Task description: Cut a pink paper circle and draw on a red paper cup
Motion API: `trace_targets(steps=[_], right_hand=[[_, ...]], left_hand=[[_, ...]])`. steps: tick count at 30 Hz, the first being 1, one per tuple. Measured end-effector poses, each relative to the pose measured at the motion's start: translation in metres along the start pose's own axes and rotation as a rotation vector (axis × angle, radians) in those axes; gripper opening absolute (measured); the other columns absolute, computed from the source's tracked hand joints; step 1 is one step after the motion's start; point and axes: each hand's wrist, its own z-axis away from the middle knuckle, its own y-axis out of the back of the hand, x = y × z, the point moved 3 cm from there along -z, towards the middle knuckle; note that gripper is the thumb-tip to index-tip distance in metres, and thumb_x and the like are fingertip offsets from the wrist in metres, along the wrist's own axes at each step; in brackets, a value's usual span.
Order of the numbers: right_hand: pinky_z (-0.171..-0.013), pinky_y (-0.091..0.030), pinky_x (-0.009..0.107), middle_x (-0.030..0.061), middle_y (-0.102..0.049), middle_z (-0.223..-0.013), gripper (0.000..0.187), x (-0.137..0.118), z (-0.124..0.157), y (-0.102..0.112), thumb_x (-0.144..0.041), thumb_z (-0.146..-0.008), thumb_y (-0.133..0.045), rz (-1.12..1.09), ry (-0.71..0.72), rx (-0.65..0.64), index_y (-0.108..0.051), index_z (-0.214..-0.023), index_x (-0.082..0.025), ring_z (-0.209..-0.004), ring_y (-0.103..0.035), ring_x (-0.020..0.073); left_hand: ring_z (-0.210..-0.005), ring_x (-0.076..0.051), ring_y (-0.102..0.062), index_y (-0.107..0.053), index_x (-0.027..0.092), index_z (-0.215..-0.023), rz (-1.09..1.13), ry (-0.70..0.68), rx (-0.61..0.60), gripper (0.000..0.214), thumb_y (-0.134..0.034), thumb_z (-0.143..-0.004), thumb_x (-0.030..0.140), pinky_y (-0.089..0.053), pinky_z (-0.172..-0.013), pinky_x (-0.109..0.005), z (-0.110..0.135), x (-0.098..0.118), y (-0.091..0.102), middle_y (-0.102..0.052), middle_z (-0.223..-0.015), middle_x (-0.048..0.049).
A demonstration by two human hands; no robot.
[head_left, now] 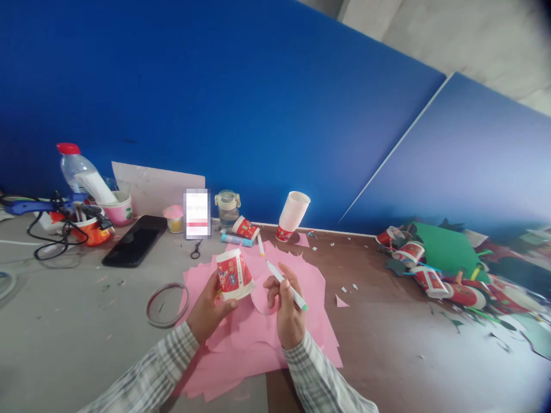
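A red and white paper cup [233,274], tilted, is gripped by my left hand [212,310] with the thumb along its lower side. To its right, my right hand [287,301] holds a white marker pen [286,285] with a green end, its tip pointing up and left. The tip is apart from the cup. Both hands are above a stack of pink paper sheets [267,335] with uneven edges. Just behind them lies a white pen cap [260,244], near a tipped paper cup [246,227] and a blue tube [236,240].
A leaning stack of cups [294,215] and a lidded glass jar [228,211] stand by the blue partition. Left are a phone [135,241], small scissors [196,250], a tape ring [148,310] and a capped bottle [77,163]. Decorated cups and green card [447,246] crowd the right.
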Motion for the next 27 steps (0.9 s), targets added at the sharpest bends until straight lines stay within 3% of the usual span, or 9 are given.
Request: trace_targets(steps=[7,14,23,27], right_hand=[[-0.034,-0.036,0.021,-0.0009,-0.062,-0.06,0.027,-0.001,-0.001,-0.004,-0.037,-0.081,-0.048,0.108,0.023,-0.051,-0.056,-0.1,-0.02,-0.035,-0.042,0.0107],[-0.053,-0.049,0.029,0.0011,-0.06,-0.075,0.032,0.006,0.001,-0.005,-0.016,-0.077,-0.05,0.335,0.138,-0.164,-0.053,-0.108,-0.023,-0.057,-0.056,0.0169],[-0.067,-0.05,0.035,0.0028,-0.058,-0.084,0.042,0.007,0.004,-0.008,-0.01,-0.076,-0.05,0.49,0.254,-0.246,-0.047,-0.115,-0.024,-0.066,-0.058,0.0193],[-0.071,-0.05,0.037,0.0034,-0.058,-0.084,0.046,0.01,0.005,-0.009,-0.008,-0.074,-0.051,0.571,0.322,-0.264,-0.047,-0.117,-0.024,-0.073,-0.058,0.0216]], left_hand=[[-0.088,-0.024,-0.056,-0.047,0.024,-0.104,0.018,0.005,0.004,0.068,-0.071,-0.049,0.056,-0.045,-0.08,-0.039,0.0,-0.002,0.0,-0.06,-0.095,-0.0031],[-0.086,-0.024,-0.056,-0.044,0.024,-0.108,0.027,0.003,-0.001,0.074,-0.071,-0.048,0.058,-0.045,-0.079,-0.039,0.0,-0.005,0.0,-0.06,-0.097,-0.0041],[-0.081,-0.022,-0.057,-0.041,0.026,-0.112,0.083,0.031,-0.024,0.077,-0.071,-0.049,0.057,-0.047,-0.067,-0.032,0.001,-0.008,-0.001,-0.06,-0.101,-0.0051],[-0.086,-0.023,-0.058,-0.037,0.027,-0.116,0.105,0.047,-0.041,0.081,-0.073,-0.049,0.055,-0.048,-0.072,-0.035,0.003,-0.009,-0.002,-0.06,-0.104,-0.0054]])
